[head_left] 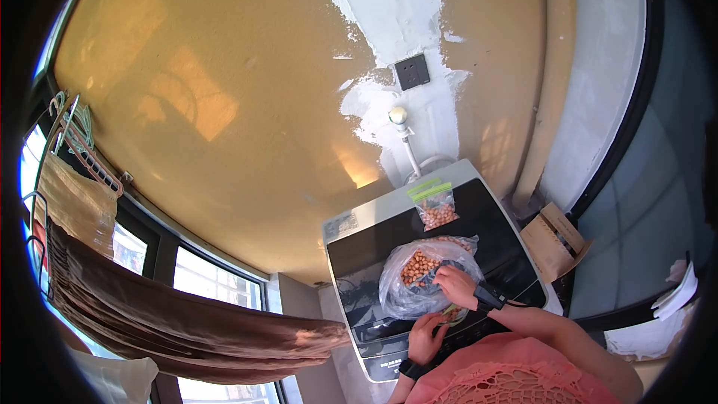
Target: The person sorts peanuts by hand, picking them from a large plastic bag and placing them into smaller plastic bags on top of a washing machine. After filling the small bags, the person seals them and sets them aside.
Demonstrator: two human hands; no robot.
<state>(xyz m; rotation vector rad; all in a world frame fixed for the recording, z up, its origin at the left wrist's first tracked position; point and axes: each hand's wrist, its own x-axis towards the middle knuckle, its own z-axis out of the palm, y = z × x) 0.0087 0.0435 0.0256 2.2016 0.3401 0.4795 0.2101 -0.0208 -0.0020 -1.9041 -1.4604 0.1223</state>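
Note:
A large clear plastic bag [390,284] lies open on the black lid, with reddish-brown nuts [420,265] inside that look like shelled peanuts. My right hand [458,288] is at the bag's opening beside the nuts, fingers curled together; what they hold, if anything, is hidden. Just below, my left hand [426,338] grips a small zip bag [453,316] with a green edge, mostly covered by the hands. Farther back lies another zip bag [437,213], green along its top and partly filled with similar nuts.
The bags rest on a white-framed appliance [359,254] that looks like a washing machine. Behind it are a pipe with a tap [398,115] and a wall socket [412,72]. A cardboard box [550,243] stands at right; a brown cloth [187,314] hangs at left.

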